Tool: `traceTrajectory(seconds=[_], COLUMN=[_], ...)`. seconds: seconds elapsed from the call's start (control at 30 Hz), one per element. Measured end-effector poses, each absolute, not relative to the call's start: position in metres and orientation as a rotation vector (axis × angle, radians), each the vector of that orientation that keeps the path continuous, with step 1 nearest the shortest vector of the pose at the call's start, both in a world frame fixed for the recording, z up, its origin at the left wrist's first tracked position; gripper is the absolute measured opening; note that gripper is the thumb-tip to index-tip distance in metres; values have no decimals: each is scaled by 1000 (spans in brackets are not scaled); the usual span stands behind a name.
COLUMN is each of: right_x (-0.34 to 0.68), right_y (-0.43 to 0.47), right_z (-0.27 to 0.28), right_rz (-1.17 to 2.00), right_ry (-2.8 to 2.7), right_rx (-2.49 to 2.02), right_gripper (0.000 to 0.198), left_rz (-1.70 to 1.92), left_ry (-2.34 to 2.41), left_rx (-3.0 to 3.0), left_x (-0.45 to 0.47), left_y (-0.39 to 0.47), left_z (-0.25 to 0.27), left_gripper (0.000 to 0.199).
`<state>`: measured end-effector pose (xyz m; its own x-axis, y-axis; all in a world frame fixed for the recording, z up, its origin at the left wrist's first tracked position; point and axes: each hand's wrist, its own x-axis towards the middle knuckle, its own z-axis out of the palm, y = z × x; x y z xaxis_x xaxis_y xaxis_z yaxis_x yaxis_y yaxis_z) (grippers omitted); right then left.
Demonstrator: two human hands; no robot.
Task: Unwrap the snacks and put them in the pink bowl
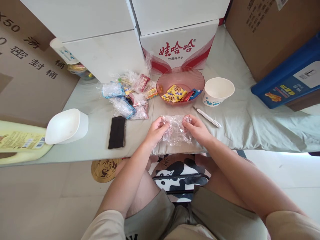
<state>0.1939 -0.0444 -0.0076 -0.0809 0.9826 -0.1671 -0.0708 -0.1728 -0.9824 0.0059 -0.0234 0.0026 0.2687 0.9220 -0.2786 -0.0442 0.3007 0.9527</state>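
Observation:
Between my two hands is a crumpled clear plastic bag (176, 132), held above the front edge of the cloth-covered table. My left hand (158, 130) pinches its left side, and my right hand (196, 128) pinches the right side. Whether anything lies inside the bag I cannot tell. Just beyond it stands a pink ribbed bowl (180, 75) with yellow snack packets (176, 92) and a blue packet (196, 94) in it. A white-handled knife or cutter (208, 117) lies to the right of my right hand. Left of the bowl is a pile of plastic-wrapped packets (132, 96).
A white paper tub (218, 91) stands right of the bowl. On the left are a black phone (117, 132), a white plastic container (66, 126) and a yellow jug (22, 143). White boxes (180, 50) line the back; a blue package (287, 76) leans at right.

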Motion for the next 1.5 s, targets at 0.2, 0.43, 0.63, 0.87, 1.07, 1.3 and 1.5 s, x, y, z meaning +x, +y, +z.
traceTrajectory(seconds=[0.2,0.43,0.63,0.87,1.07,1.3,1.5], right_x=[194,197,198,198,196,194,200], right_y=[-45,-45,-45,-47,-48,-48,-45], right_z=[-1,-4,-6,-5,-1,10,13], right_rz=[1560,1521,1368,1417,1488,1635,1686], right_ry=[-1155,-1411,-1539,-1411,-1198,-753,-687], right_rx=[-1221,-1228,-1272,-1280,-1238,-998,-989], right_gripper=[37,32,27,31,37,45,32], left_rz=[918,937,925,766,771,838,811], left_ry=[1084,1071,1019,1091,1104,919,887], left_rx=[1049,1008,943,982,990,779,654], left_x=[5,7,4,-1,-4,-7,-8], left_y=[-22,-23,-21,-23,-21,-20,-17], left_z=[0,5,11,14,12,12,17], left_gripper=[32,33,34,35,41,40,23])
